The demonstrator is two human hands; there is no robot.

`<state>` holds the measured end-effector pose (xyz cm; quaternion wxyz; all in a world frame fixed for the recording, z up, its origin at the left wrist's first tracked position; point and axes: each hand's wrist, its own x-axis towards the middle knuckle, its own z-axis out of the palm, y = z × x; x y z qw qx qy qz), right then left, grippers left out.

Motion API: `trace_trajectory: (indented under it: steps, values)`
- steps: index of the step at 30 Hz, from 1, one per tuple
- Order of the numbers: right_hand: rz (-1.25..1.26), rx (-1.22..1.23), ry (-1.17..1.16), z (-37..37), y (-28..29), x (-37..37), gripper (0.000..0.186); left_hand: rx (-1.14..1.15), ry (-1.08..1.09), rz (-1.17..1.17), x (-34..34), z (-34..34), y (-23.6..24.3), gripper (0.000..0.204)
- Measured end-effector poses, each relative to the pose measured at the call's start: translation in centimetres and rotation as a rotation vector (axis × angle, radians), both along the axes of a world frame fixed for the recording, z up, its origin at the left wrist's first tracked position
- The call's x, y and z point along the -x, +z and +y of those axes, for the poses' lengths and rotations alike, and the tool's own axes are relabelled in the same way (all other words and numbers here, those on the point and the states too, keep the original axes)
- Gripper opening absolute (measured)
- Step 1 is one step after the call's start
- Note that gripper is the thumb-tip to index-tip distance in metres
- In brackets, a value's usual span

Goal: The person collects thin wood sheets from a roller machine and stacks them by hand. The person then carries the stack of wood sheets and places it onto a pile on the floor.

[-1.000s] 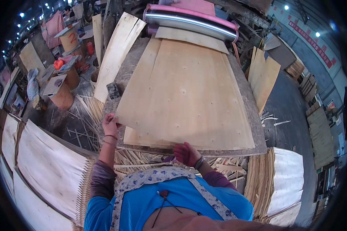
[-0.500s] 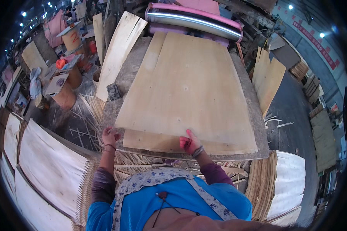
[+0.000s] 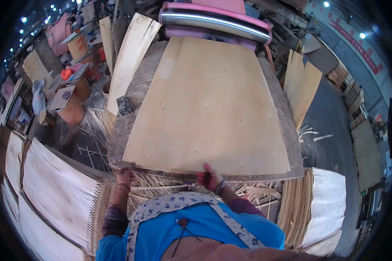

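A broad, pale wood veneer sheet (image 3: 204,104) lies on the worn table, with the edge of another sheet showing just under it at the near right. My left hand (image 3: 125,177) is closed at the sheet's near left corner; its exact contact is hard to see. At the middle of the near edge, my right hand (image 3: 210,178) grips the sheet, thumb on top and the other fingers curled below. Beyond the sheet's far end stands a roller machine (image 3: 215,21) with a shiny metal roller and pink covering.
The table's rim (image 3: 265,177) runs in front of me, above scattered wood strips (image 3: 259,193). Stacked veneer (image 3: 59,187) stands at left, another stack (image 3: 326,204) at right. A dark block (image 3: 125,105) rests on the table's left side. Upright veneer pieces (image 3: 133,61) lean beside it.
Both my hands have moved nearer to my body, drawing the top sheet toward me. Its near edge has come down over the lower sheet, which is now mostly covered.
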<state>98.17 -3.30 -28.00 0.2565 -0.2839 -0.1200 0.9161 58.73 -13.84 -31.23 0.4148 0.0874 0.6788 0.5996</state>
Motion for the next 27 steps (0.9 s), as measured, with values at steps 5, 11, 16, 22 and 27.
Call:
trace_trajectory:
  steps: [5,11,16,22,27]
  values:
    - [-0.058,0.01,-0.086,-9.1,-1.8,-0.5,0.044,0.227,-0.459,0.053,-2.3,-2.7,-6.9,0.013]
    - [-0.044,0.017,-0.486,-22.1,-5.8,-3.7,0.039,0.036,-1.112,0.315,-8.8,-3.3,-6.6,0.014]
    - [0.419,0.05,-0.697,-33.9,-11.8,-3.8,0.034,-0.019,-1.234,-0.035,-16.1,-6.0,-1.7,0.012]
    - [0.129,0.113,-0.944,-45.1,-10.1,-5.1,0.032,-0.042,-1.569,0.057,-24.2,-12.7,1.6,0.012]
    - [0.066,0.17,-1.251,-57.3,-8.7,-8.1,0.032,-0.037,-1.822,0.045,-33.3,-21.3,1.5,0.012]
